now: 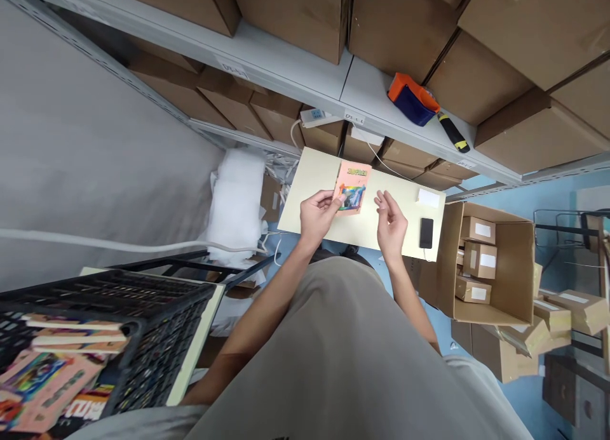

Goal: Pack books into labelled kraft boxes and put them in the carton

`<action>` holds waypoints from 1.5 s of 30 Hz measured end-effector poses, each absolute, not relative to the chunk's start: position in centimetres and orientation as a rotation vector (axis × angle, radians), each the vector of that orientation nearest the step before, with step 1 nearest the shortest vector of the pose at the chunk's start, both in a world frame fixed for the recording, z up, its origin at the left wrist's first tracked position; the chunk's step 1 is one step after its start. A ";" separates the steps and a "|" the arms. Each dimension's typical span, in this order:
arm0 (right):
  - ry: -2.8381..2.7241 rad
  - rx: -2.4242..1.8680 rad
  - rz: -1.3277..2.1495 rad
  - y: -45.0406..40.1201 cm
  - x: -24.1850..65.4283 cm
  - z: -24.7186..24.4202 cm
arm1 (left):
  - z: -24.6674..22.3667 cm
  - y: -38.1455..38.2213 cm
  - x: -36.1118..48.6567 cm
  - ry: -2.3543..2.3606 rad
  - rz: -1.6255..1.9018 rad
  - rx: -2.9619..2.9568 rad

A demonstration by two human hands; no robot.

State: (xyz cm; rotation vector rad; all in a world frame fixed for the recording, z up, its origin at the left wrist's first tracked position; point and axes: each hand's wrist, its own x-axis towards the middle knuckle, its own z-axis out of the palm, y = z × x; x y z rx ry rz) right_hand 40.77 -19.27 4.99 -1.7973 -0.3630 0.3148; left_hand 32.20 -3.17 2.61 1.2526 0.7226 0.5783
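Observation:
My left hand [320, 216] grips a thin pink booklet [354, 181] by its lower left side, thumb on the front. The booklet has yellow-green lettering at the top and a rainbow-edged picture below. Just right of it, apart from the booklet, my right hand [391, 223] is raised with fingers slightly curled and parted, nothing visible in it. Both hands are above a pale yellow table [305, 173]. On the table's right side lie a black phone [426, 233] with a cable and a small white stack of paper or labels [428, 198].
An open carton [517, 268] with small labelled boxes stands right of the table. A black crate [157, 338] with similar pink booklets [52, 383] is at lower left. White wrap [237, 199] lies left. The shelf [305, 59] ahead bears cartons and a tape dispenser [412, 100].

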 end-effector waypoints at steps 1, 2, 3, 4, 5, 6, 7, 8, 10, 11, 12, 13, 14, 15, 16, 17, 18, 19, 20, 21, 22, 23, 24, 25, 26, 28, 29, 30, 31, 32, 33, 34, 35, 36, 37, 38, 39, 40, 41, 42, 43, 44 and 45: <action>-0.378 -1.783 0.355 -19.0 40.2 5.3 | 2.6 -3.5 32.2 0.714 0.609 1.301; -0.386 -1.765 0.399 -18.7 39.6 5.5 | 2.8 -3.9 32.2 0.693 0.631 1.362; -0.388 -1.748 0.434 -18.4 39.1 5.7 | 3.0 -4.4 32.1 0.663 0.645 1.435; -0.385 -1.734 0.456 -18.1 38.7 5.6 | 3.2 -5.0 32.1 0.627 0.655 1.511; -0.378 -1.725 0.465 -17.8 38.4 5.5 | 3.5 -5.7 32.0 0.590 0.660 1.584; -0.368 -1.719 0.465 -17.6 38.4 5.3 | 3.7 -6.2 31.9 0.554 0.656 1.647; -0.353 -1.714 0.463 -17.5 38.4 5.0 | 3.8 -6.6 31.8 0.518 0.642 1.698; -0.335 -1.710 0.461 -17.6 38.7 4.7 | 3.9 -6.9 31.8 0.489 0.619 1.734; -0.293 -1.695 0.465 -18.0 39.4 4.2 | 3.6 -6.6 31.7 0.471 0.569 1.761; -0.277 -1.684 0.475 -18.4 39.8 4.1 | 3.2 -6.1 31.7 0.494 0.561 1.754; -0.269 -1.674 0.490 -18.7 40.2 4.0 | 2.8 -5.6 31.7 0.541 0.569 1.734; -0.269 -1.664 0.509 -19.1 40.5 4.0 | 2.3 -4.9 31.7 0.602 0.585 1.697; -0.276 -1.655 0.529 -19.4 40.8 4.1 | 1.8 -4.2 31.7 0.657 0.587 1.637; -0.287 -1.648 0.549 -19.7 41.0 4.2 | 1.4 -3.7 31.8 0.688 0.560 1.557; -0.297 -1.645 0.564 -19.8 41.1 4.2 | 1.0 -3.2 31.8 0.692 0.504 1.465; -0.305 -1.645 0.573 -19.9 41.3 4.2 | 0.6 -2.9 31.9 0.675 0.431 1.373; -0.310 -1.648 0.580 -19.9 41.3 4.1 | 0.4 -2.7 31.9 0.648 0.356 1.291; -0.311 -1.653 0.586 -19.9 41.4 3.9 | 0.3 -2.6 31.9 0.628 0.295 1.230; -0.306 -1.658 0.590 -19.8 41.4 3.7 | 0.2 -2.7 31.9 0.623 0.256 1.192; -0.297 -1.663 0.592 -19.8 41.5 3.4 | 0.2 -2.8 31.9 0.631 0.238 1.172; -0.283 -1.665 0.590 -19.7 41.5 3.0 | 0.2 -3.0 31.9 0.646 0.231 1.162; -0.266 -1.664 0.585 -19.7 41.5 2.6 | 0.3 -3.2 31.9 0.661 0.225 1.156; -0.246 -1.661 0.576 -19.9 41.4 2.3 | 0.3 -3.5 31.9 0.672 0.218 1.153; -0.225 -1.657 0.563 -20.1 41.3 1.9 | 0.3 -3.8 31.9 0.679 0.210 1.153; -0.204 -1.654 0.546 -20.4 41.3 1.6 | 0.2 -4.1 32.0 0.682 0.201 1.158; -0.163 -1.655 0.511 -21.3 41.0 1.1 | 0.2 -4.9 32.2 0.679 0.184 1.177; -0.142 -1.661 0.493 -21.9 40.9 0.8 | 0.2 -5.3 32.4 0.672 0.174 1.190; -0.122 -1.669 0.476 -22.6 40.8 0.4 | 0.2 -5.8 32.6 0.663 0.162 1.203; -0.103 -1.677 0.462 -23.3 40.8 0.1 | 0.2 -6.4 32.8 0.654 0.149 1.215; -0.086 -1.685 0.448 -24.1 40.8 -0.4 | 0.2 -7.0 33.2 0.647 0.136 1.224; -0.073 -1.693 0.436 -25.0 40.9 -0.9 | 0.1 -7.6 33.5 0.641 0.127 1.228; -0.067 -1.706 0.424 -25.9 41.1 -1.5 | 0.1 -8.2 34.0 0.639 0.122 1.229; -0.072 -1.731 0.413 -27.0 41.5 -2.2 | 0.0 -8.9 34.5 0.642 0.126 1.229; -0.090 -1.773 0.405 -28.3 42.0 -3.0 | -0.2 -9.6 35.0 0.648 0.136 1.230; -0.122 -1.838 0.396 -29.7 42.8 -3.9 | -0.4 -10.4 35.6 0.655 0.148 1.235; -0.160 -1.929 0.385 -31.3 43.7 -4.9 | -0.7 -11.1 36.3 0.666 0.164 1.241; -0.196 -2.044 0.369 -33.0 44.8 -6.0 | -1.0 -12.0 37.0 0.680 0.181 1.246; -0.220 -2.175 0.352 -34.9 46.0 -7.1 | -1.3 -12.9 37.7 0.698 0.195 1.249; -0.227 -2.312 0.340 -36.8 47.3 -8.2 | -1.6 -13.9 38.4 0.717 0.209 1.248; -0.220 -2.440 0.343 -38.6 48.6 -9.4 | -2.0 -14.9 39.0 0.737 0.221 1.244; -0.214 -2.545 0.368 -40.4 49.9 -10.6 | -2.3 -16.0 39.6 0.759 0.232 1.239; -0.218 -2.624 0.410 -42.1 51.1 -11.8 | -2.5 -17.0 40.2 0.780 0.242 1.234; -0.237 -2.677 0.460 -43.5 52.2 -12.9 | -2.8 -18.1 40.6 0.803 0.251 1.230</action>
